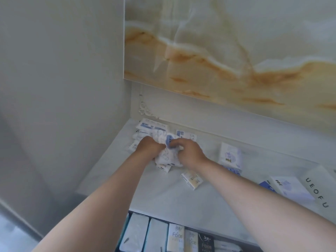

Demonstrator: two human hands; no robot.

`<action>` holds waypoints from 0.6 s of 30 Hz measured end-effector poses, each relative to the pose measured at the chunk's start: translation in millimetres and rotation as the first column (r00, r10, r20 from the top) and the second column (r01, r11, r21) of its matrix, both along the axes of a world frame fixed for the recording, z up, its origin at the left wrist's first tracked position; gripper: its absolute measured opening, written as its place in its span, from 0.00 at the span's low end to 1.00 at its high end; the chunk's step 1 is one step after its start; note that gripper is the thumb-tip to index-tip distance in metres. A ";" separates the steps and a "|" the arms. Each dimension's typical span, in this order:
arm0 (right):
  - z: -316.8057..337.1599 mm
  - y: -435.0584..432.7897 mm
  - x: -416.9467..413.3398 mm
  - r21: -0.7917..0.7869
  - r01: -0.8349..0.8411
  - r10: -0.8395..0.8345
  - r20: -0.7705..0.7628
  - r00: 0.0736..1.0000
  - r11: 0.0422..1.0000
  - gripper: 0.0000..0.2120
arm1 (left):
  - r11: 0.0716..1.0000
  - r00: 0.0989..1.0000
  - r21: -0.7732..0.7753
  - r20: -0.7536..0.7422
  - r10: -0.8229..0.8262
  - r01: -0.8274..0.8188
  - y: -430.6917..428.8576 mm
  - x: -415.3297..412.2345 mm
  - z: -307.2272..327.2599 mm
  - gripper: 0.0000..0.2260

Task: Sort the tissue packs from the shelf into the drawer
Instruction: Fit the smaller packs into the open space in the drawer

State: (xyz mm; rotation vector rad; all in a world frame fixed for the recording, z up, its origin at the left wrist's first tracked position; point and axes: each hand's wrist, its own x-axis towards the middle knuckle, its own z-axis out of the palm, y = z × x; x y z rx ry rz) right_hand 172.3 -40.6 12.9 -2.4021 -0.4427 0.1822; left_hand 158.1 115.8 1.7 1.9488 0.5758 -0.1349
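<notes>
Both my hands reach into a heap of small white-and-blue tissue packs at the back left of the pale shelf top. My left hand grips packs at the heap's left side. My right hand curls its fingers over a pack with a blue label. More packs lie behind against the back ledge. A cream "Face" pack lies loose to the right of the heap. Below the shelf's front edge the drawer is pulled out, with several packs standing in a row inside, among them cream "Face" packs.
Further right on the shelf lie a white pack with purple print, a larger white-and-blue pack and a white "UEOFU" box. A marble-patterned panel hangs above. A plain wall closes off the left side.
</notes>
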 end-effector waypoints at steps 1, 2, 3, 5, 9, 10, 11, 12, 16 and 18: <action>-0.9 -0.9 7.8 -0.027 0.052 -0.050 0.057 0.997 0.998 0.27 | 0.998 1.000 0.066 0.004 -0.020 0.020 0.2 0.6 -1.8 0.18; -1.6 -2.2 16.0 -0.077 0.084 -0.077 0.093 0.993 0.993 0.27 | 0.993 0.999 0.111 0.007 -0.042 0.041 -1.4 0.6 -1.2 0.17; -2.8 -4.3 25.0 -0.145 0.103 -0.089 0.098 0.991 0.984 0.27 | 0.987 0.998 0.148 0.014 -0.060 0.057 -4.3 1.0 0.0 0.16; -8.3 -11.1 42.4 -0.324 0.109 -0.099 0.046 0.994 0.940 0.29 | 0.975 0.997 0.211 0.011 -0.072 0.068 -8.9 4.6 -1.6 0.16; -28.2 -24.0 59.2 -0.470 0.019 -0.035 -0.025 0.999 0.883 0.30 | 0.965 0.997 0.254 0.010 -0.073 0.068 -12.8 12.4 -4.5 0.19; -31.6 -26.2 60.6 -0.455 0.028 -0.025 0.013 1.000 0.890 0.27 | 0.966 0.997 0.251 0.020 -0.069 0.061 -12.9 15.0 -4.8 0.19; -33.4 -28.3 61.4 -0.460 0.038 -0.010 0.062 0.998 0.887 0.25 | 0.966 0.997 0.251 0.037 -0.063 0.052 -13.1 16.5 -3.8 0.18; -34.0 -29.9 61.7 -0.478 0.044 0.012 0.113 0.994 0.877 0.22 | 0.968 0.997 0.248 0.052 -0.057 0.042 -13.0 18.1 -3.1 0.18; -29.9 -38.5 59.5 -0.492 0.051 0.057 0.203 0.978 0.869 0.17 | 0.978 0.992 0.209 0.117 -0.038 0.013 -10.2 16.8 0.2 0.17; -25.9 -49.0 55.7 -0.436 0.072 0.029 0.220 0.975 0.897 0.15 | 0.981 0.986 0.192 0.165 -0.020 -0.012 -8.2 12.3 2.6 0.16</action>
